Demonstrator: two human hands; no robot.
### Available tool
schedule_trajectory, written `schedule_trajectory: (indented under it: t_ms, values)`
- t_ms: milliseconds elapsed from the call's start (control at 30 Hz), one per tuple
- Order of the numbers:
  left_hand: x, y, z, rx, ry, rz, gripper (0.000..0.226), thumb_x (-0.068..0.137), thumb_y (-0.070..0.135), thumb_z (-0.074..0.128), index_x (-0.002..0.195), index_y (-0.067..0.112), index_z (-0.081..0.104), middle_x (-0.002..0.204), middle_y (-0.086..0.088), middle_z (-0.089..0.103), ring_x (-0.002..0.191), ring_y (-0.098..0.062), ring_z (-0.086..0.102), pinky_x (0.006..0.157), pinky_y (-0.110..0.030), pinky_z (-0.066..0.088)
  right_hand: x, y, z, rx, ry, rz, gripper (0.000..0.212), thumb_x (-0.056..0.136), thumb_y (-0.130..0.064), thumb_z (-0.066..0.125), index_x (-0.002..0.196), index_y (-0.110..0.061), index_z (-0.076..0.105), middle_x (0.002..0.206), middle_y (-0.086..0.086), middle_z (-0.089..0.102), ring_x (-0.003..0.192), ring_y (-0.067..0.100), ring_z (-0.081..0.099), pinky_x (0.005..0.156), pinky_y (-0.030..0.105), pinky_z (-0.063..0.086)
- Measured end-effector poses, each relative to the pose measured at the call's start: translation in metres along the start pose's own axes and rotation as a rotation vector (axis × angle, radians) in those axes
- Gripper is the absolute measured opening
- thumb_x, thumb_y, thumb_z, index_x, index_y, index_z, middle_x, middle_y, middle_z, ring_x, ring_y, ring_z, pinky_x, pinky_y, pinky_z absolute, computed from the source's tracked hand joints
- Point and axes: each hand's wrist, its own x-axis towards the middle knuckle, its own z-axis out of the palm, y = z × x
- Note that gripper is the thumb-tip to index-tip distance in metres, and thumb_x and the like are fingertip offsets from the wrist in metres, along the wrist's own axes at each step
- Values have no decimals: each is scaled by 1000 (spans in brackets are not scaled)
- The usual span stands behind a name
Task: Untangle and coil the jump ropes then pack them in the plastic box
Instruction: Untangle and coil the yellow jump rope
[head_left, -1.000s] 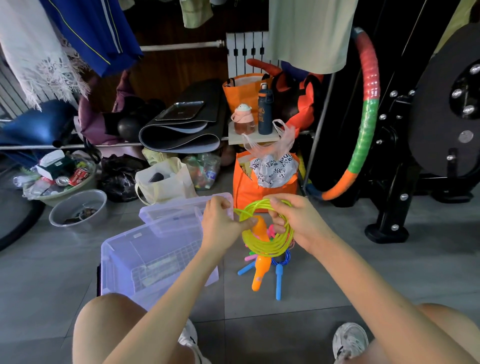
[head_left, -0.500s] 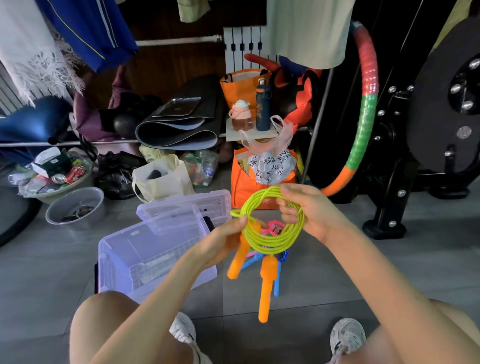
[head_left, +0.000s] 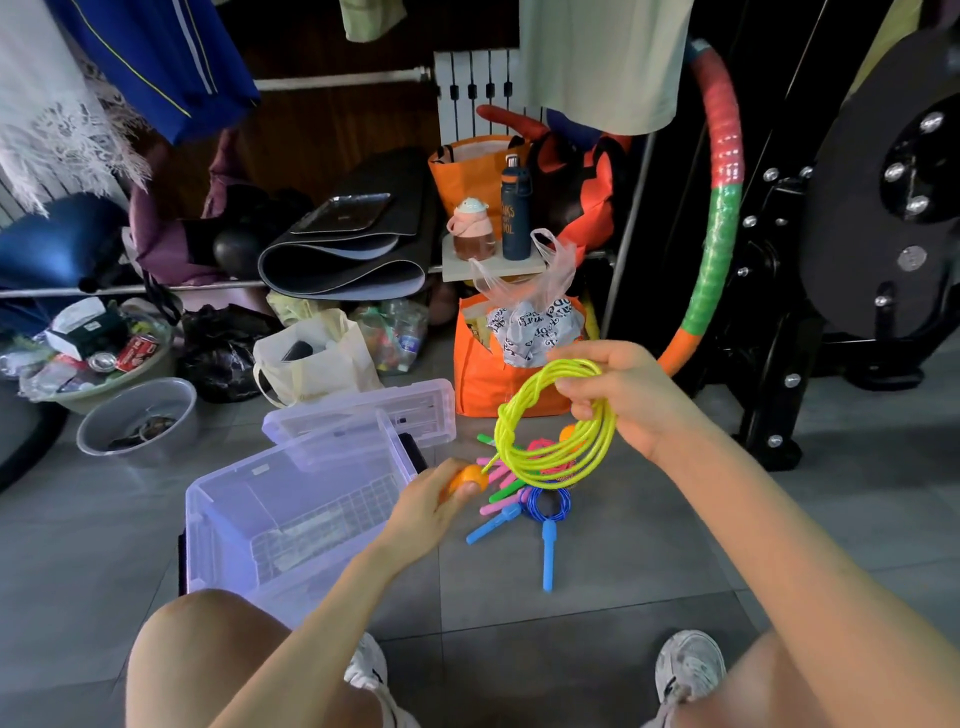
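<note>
Yellow coil (head_left: 519, 397) stays gripped in the right hand's (head_left: 631, 400) curled fingers while the left hand (head_left: 423, 514) has dropped to clasp its orange handle (head_left: 469, 478) beside the box (head_left: 234, 566): packing looks near.

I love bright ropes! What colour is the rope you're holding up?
The coiled rope is neon yellow-green; head view.

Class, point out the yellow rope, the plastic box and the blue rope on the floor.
yellow rope (head_left: 504, 426), head view, left arc of coil.
plastic box (head_left: 223, 545), head view, near left wall.
blue rope (head_left: 547, 556), head view, its long grip.
</note>
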Motion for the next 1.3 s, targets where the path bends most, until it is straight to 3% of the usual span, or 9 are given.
schedule_trajectory:
  t_ms: [100, 200, 367, 533, 633, 700, 933, 1200, 1300]
  values:
    - [11, 9, -9, -290, -220, -195, 26, 85, 32, 62, 109, 23, 62, 111, 12, 59, 98, -5, 52, 78, -13, 39, -3, 3, 13, -194, -111, 15, 32, 81, 14, 57, 108, -1, 62, 67, 3, 59, 49, 15, 50, 51, 22, 46]
    - [17, 25, -26, -726, -321, -123, 45, 83, 20, 47, 128, 25, 55, 132, 8, 57, 119, -10, 52, 95, -26, 41, -5, -4, 21, -404, -318, 15, 31, 82, 10, 60, 108, -8, 62, 75, 3, 66, 62, 18, 63, 65, 27, 55]
    - [27, 51, -27, -1101, -288, -248, 67, 95, 50, 10, 107, 26, 71, 117, 0, 67, 113, -21, 59, 91, -32, 46, 4, -20, 33, -365, -444, -18, 35, 82, 10, 60, 109, -12, 60, 80, 8, 70, 70, 20, 66, 70, 25, 55]
    - [35, 36, -14, -1168, -421, -253, 81, 91, 61, 3, 117, 19, 67, 116, -11, 66, 108, -29, 61, 100, -46, 43, 31, -28, 25, -256, -202, -71, 33, 81, 10, 60, 112, -3, 60, 78, 7, 71, 64, 9, 66, 65, 21, 55]
    - [31, 14, -18, -1237, -477, -234, 69, 78, 71, 41, 115, 18, 66, 106, -6, 69, 102, -25, 64, 87, -40, 52, 50, -17, 21, -269, -22, -69, 28, 82, 9, 60, 109, 1, 60, 66, 0, 70, 53, 4, 62, 56, 15, 50]
    - [28, 2, -19, -1278, -493, -171, 67, 65, 45, 79, 120, 15, 56, 96, -2, 70, 89, -22, 67, 76, -37, 55, 63, -6, 21, -220, 70, -31, 27, 83, 7, 60, 108, -2, 59, 58, -5, 68, 50, 1, 61, 52, 12, 48]
    - [40, -18, -2, -1392, -382, -241, 63, 59, 11, 84, 116, 18, 58, 107, -18, 61, 109, -45, 54, 93, -57, 46, 101, 17, 51, -148, 69, -32, 24, 83, 8, 60, 104, -2, 60, 64, 1, 70, 53, 4, 63, 57, 15, 51]
    - [46, -93, -66, -727, -71, -423, 44, 74, -2, 74, 109, 16, 56, 99, -13, 64, 75, -16, 68, 64, -28, 54, 154, 75, 76, -305, 82, 40, 26, 78, 7, 67, 81, -18, 62, 92, 17, 65, 69, 17, 63, 80, 34, 51]
    - [51, -144, -94, -462, -26, -486, 42, 71, 1, 78, 107, 9, 57, 92, -10, 65, 66, -11, 65, 57, -23, 52, 181, 129, 102, -334, 78, 126, 21, 77, 8, 68, 90, -8, 63, 90, 21, 65, 56, 10, 63, 69, 31, 52]
